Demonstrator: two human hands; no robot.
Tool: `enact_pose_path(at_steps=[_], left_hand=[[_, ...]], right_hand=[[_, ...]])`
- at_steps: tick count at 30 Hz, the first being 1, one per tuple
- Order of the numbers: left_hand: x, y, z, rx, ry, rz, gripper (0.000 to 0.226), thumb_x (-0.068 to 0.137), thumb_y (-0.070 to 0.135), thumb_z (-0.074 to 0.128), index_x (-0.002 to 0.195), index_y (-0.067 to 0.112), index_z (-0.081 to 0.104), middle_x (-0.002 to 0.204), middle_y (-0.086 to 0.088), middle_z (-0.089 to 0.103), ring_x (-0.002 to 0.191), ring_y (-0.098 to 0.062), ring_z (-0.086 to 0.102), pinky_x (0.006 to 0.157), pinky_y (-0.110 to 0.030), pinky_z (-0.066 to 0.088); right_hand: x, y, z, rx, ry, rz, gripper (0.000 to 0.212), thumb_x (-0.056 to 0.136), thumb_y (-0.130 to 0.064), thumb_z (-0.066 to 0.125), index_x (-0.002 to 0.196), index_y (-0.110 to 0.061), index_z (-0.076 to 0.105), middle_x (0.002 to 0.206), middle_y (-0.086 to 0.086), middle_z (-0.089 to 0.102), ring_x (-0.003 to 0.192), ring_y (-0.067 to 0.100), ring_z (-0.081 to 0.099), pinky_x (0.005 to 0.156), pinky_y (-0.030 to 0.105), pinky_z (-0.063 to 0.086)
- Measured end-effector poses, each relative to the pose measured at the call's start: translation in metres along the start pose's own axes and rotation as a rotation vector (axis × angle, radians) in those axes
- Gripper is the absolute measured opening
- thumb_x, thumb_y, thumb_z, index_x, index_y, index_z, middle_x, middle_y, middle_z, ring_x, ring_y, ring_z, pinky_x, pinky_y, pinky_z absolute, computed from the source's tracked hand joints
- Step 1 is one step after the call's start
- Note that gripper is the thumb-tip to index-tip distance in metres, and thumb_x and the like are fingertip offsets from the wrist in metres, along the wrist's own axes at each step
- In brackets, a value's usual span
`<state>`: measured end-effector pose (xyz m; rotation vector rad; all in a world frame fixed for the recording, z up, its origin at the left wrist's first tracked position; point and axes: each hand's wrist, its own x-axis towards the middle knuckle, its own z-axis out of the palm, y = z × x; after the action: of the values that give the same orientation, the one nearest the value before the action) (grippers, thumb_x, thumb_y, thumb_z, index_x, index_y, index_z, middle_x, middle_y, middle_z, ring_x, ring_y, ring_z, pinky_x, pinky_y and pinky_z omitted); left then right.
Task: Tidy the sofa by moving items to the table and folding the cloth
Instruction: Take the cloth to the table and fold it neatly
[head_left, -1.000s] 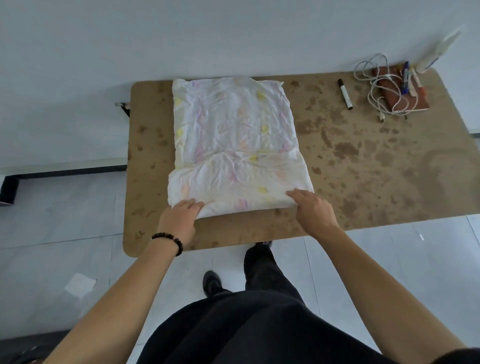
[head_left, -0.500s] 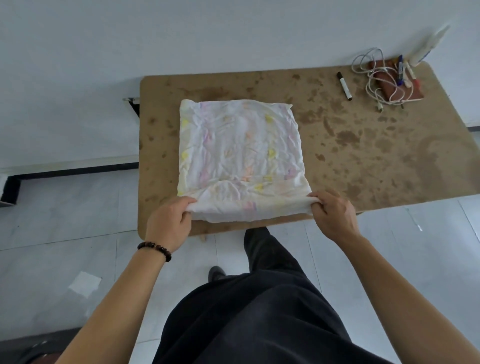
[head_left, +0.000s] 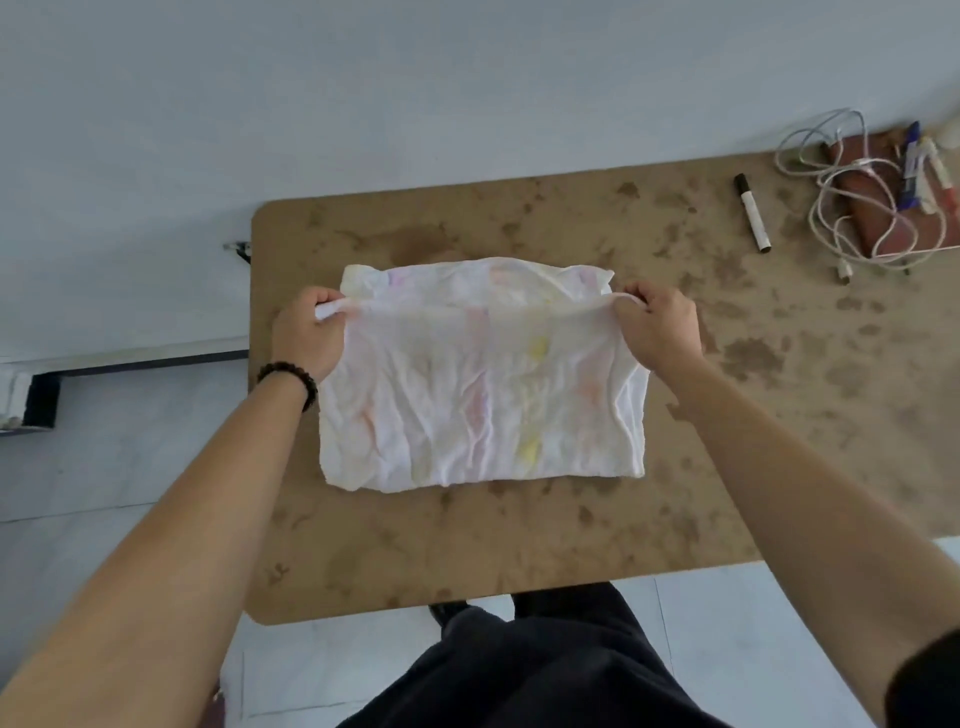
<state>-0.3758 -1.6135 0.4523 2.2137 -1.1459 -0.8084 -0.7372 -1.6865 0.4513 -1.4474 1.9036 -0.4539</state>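
Observation:
A white cloth (head_left: 483, 395) with faint pink and yellow marks lies on the stained brown table (head_left: 519, 551). Its near edge is lifted and carried over towards the far edge, so the cloth is doubled. My left hand (head_left: 309, 332), with a dark bead bracelet at the wrist, grips the left corner of the raised edge. My right hand (head_left: 657, 322) grips the right corner. The edge is stretched taut between them, just short of the cloth's far edge.
A black-capped marker (head_left: 751, 213) lies at the table's far right. Beyond it sit a tangled white cable (head_left: 852, 208), a brown notebook (head_left: 878, 208) and several pens (head_left: 914, 166). The table stands against a white wall; grey floor lies to the left and in front.
Both hands took hold of the cloth's near corners, raised the near edge and carried it away from me over the cloth, folding it in half. The view moved closer.

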Motion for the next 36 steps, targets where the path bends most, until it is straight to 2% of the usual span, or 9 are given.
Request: enact_pose_path(at_steps=[3,6,10,14,16,19,30,33,36], left_hand=[[0.053,0.015,0.016,0.091,-0.015,0.001,0.016,0.091,0.012,0.046,0.089,0.014,0.062,0.090,-0.005,0.063,0.082,-0.025,0.055,0.060,-0.025,0.039],[0.085,0.018,0.034,0.152,0.031,-0.074,0.036,0.099,0.023,0.045,0.133,0.016,0.047,0.133,-0.007,0.054,0.117,-0.027,0.053,0.091,-0.032,0.042],[0.070,0.007,0.063,0.421,0.209,0.105,0.057,0.098,0.039,0.041,0.145,0.010,0.033,0.147,-0.016,0.039,0.132,-0.036,0.038,0.107,-0.049,0.032],[0.018,-0.025,0.098,0.789,-0.082,0.401,0.062,0.099,0.056,0.030,0.151,0.023,0.023,0.160,-0.018,0.010,0.149,-0.033,0.004,0.115,-0.061,0.003],[0.032,-0.043,0.102,0.847,-0.124,0.305,0.068,0.095,0.067,0.018,0.153,0.034,0.009,0.162,-0.014,-0.003,0.149,-0.031,-0.006,0.113,-0.065,-0.002],[0.070,-0.056,0.099,0.719,-0.075,0.159,0.068,0.092,0.072,0.011,0.152,0.040,0.005,0.163,-0.010,-0.007,0.149,-0.031,-0.005,0.115,-0.064,0.002],[0.008,-0.041,0.110,0.701,0.220,0.376,0.054,0.105,0.047,0.017,0.155,0.028,0.013,0.160,-0.021,0.005,0.149,-0.035,0.003,0.115,-0.063,0.001],[-0.033,-0.053,0.115,0.790,0.167,0.486,0.060,0.102,0.051,0.022,0.156,0.026,0.012,0.161,-0.018,0.006,0.149,-0.033,0.003,0.115,-0.059,-0.003],[-0.041,-0.081,0.115,0.831,0.035,0.365,0.070,0.096,0.065,0.019,0.155,0.030,0.008,0.163,-0.013,0.000,0.150,-0.030,-0.003,0.116,-0.060,0.001]], right_hand=[[0.055,-0.013,0.012,-0.035,-0.037,-0.010,0.027,0.081,-0.027,0.045,0.097,-0.026,0.066,0.086,-0.006,0.063,0.083,0.019,0.056,0.064,0.027,0.041],[0.088,-0.013,0.030,-0.139,-0.030,-0.034,0.044,0.090,-0.031,0.049,0.133,-0.022,0.052,0.122,0.001,0.058,0.113,0.024,0.054,0.088,0.034,0.044],[0.066,0.004,0.065,-0.407,0.062,-0.309,0.059,0.094,-0.029,0.050,0.148,-0.012,0.035,0.156,0.019,0.026,0.145,0.037,0.025,0.119,0.048,0.019],[0.018,0.031,0.105,-0.581,-0.122,-0.595,0.061,0.102,-0.042,0.036,0.157,-0.022,0.020,0.165,0.017,0.003,0.152,0.036,0.000,0.122,0.055,0.003],[0.025,0.045,0.112,-0.627,-0.177,-0.581,0.066,0.102,-0.055,0.032,0.159,-0.028,0.012,0.166,0.013,-0.004,0.153,0.031,-0.007,0.122,0.052,-0.002],[0.038,0.054,0.114,-0.607,-0.075,-0.544,0.069,0.099,-0.061,0.034,0.158,-0.030,0.016,0.166,0.012,0.002,0.153,0.028,-0.003,0.124,0.045,0.000],[0.034,0.055,0.123,-0.595,0.019,-0.583,0.068,0.099,-0.055,0.035,0.158,-0.025,0.019,0.165,0.018,0.006,0.153,0.034,0.003,0.123,0.049,0.002],[0.023,0.032,0.140,-0.526,0.115,-0.623,0.065,0.099,-0.049,0.034,0.157,-0.023,0.024,0.164,0.019,0.011,0.151,0.041,0.007,0.120,0.060,0.002],[0.029,0.006,0.167,-0.570,0.099,-0.636,0.069,0.097,-0.062,0.028,0.157,-0.028,0.024,0.164,0.016,0.012,0.150,0.044,0.006,0.117,0.065,0.000]])
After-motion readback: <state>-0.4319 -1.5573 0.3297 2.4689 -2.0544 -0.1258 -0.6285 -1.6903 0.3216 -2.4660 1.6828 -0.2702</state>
